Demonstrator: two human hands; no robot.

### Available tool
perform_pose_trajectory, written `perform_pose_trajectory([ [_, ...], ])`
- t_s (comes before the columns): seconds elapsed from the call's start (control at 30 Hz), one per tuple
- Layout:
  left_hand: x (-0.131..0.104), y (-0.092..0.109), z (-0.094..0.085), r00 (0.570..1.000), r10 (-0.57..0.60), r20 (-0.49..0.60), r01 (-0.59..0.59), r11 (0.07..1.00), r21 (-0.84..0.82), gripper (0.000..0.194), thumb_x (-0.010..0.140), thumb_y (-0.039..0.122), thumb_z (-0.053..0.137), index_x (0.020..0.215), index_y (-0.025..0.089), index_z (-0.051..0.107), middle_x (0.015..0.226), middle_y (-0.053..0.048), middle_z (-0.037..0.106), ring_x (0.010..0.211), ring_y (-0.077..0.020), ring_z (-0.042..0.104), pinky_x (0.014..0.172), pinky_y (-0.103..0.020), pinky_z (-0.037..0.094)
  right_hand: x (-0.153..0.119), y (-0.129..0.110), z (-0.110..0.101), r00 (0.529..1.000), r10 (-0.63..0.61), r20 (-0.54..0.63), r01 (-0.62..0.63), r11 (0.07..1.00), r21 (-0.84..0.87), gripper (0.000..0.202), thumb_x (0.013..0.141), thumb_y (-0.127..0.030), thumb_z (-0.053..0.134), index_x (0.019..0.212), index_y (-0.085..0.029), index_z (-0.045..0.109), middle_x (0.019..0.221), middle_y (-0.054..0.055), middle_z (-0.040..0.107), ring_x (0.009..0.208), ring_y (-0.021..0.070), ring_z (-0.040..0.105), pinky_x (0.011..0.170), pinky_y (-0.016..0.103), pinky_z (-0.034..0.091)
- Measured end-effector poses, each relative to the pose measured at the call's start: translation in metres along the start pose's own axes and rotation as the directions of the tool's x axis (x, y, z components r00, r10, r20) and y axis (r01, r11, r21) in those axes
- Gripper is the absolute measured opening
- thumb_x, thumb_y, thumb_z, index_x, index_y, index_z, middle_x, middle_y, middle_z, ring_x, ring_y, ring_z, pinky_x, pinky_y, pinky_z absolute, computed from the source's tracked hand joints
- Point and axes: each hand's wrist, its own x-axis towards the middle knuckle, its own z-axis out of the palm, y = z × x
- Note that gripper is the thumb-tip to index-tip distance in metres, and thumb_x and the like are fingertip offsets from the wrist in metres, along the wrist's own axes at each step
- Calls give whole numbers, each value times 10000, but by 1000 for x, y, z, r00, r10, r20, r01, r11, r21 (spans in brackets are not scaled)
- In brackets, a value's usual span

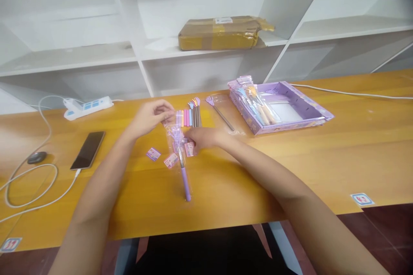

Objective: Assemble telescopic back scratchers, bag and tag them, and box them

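A purple hand-shaped back scratcher (184, 178) with a metal rod lies in a clear plastic sleeve (170, 137) on the table. My left hand (153, 117) is closed at the top left of that sleeve, pinching its edge. My right hand (203, 138) is curled at the sleeve's right side, beside a small printed card (189, 149); its fingertips are partly hidden. Two more cards, one purple (153, 154) and one pink (171, 160), lie nearby. Beyond my hands are several coloured handles (186, 118) and several back scratcher rods (196, 114) in a row.
Another back scratcher (222, 117) lies on a clear sleeve to the right. A purple box (290, 128) holds bagged back scratchers (258, 103). On the left are a phone (87, 150), a cable, a black mouse-like object (37, 157) and a power strip (88, 107). A taped carton (219, 34) sits on the shelf.
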Motion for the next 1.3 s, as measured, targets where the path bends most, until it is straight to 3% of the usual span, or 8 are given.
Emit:
perform_pose_trajectory([
  [0.17, 0, -1, -1, 1000, 15, -27, -13, 995, 96, 315, 997, 506, 787, 990, 192, 772, 797, -55, 780, 729, -171, 746, 733, -323, 614, -5, 1, -7, 999, -42, 27, 41, 998, 54, 132, 931, -147, 720, 1014, -192, 627, 918, 29, 747, 801, 181, 645, 692, 280, 402],
  [0.37, 0, -1, 6, 999, 42, -26, -43, 999, -7, 336, 979, 436, 805, 1205, 216, 689, 865, -24, 768, 739, -172, 773, 705, -307, 635, -34, 13, -29, 976, -129, -179, 149, 983, 106, 71, 1007, -133, 620, 995, -201, 601, 1004, 47, 724, 854, 174, 615, 729, 279, 428],
  [0.47, -1, 2, 9, 998, 60, -33, -61, 998, -33, 353, 998, 443, 789, 1245, 232, 651, 865, -9, 756, 728, -165, 771, 703, -300, 636, -46, 21, -38, 867, -136, -480, 249, 952, 180, 72, 1043, -156, 586, 1073, -206, 628, 964, 43, 728, 852, 184, 650, 787, 314, 494],
  [0.6, -3, 7, 10, 996, 89, -24, -90, 996, -21, 280, 982, 457, 801, 1077, 210, 709, 908, -34, 758, 750, -159, 755, 732, -315, 643, -49, 18, -40, 522, 27, -853, 421, 861, 285, 118, 1092, -302, 605, 1180, -244, 552, 1122, 60, 685, 861, 176, 690, 726, 328, 580],
  [0.7, -5, 13, 10, 997, 82, 9, -82, 997, 0, 318, 983, 507, 799, 1038, 195, 774, 934, -62, 785, 793, -171, 749, 790, -337, 653, -47, 8, -36, 381, 44, -924, 547, 795, 263, 159, 1087, -321, 634, 1188, -269, 523, 1182, 54, 649, 889, 163, 709, 687, 301, 605],
  [0.93, -13, 27, 11, 997, 81, 18, -80, 996, -46, 413, 990, 586, 800, 1140, 204, 849, 1149, -108, 845, 926, -198, 774, 884, -342, 651, -48, -6, -31, 265, -58, -963, 560, 822, 105, 119, 1081, -295, 663, 1170, -262, 590, 1113, 57, 694, 985, 199, 719, 773, 338, 626],
  [1.1, -16, 32, 15, 997, 80, 14, -79, 994, -80, 405, 993, 571, 807, 1150, 203, 868, 1149, -116, 859, 979, -219, 802, 961, -375, 666, -48, -6, -31, 264, -67, -962, 542, 835, 91, 109, 1075, -293, 672, 1161, -262, 613, 1137, 61, 707, 1043, 206, 718, 845, 358, 632],
  [1.3, -15, 30, 19, 999, 35, 11, -31, 968, -248, 458, 979, 574, 828, 1216, 182, 855, 1171, -144, 858, 1103, -292, 839, 1040, -479, 704, -47, -6, -30, 210, -82, -974, 545, 837, 46, 78, 1092, -332, 650, 1137, -275, 621, 1110, 53, 686, 1042, 208, 706, 835, 369, 624],
])
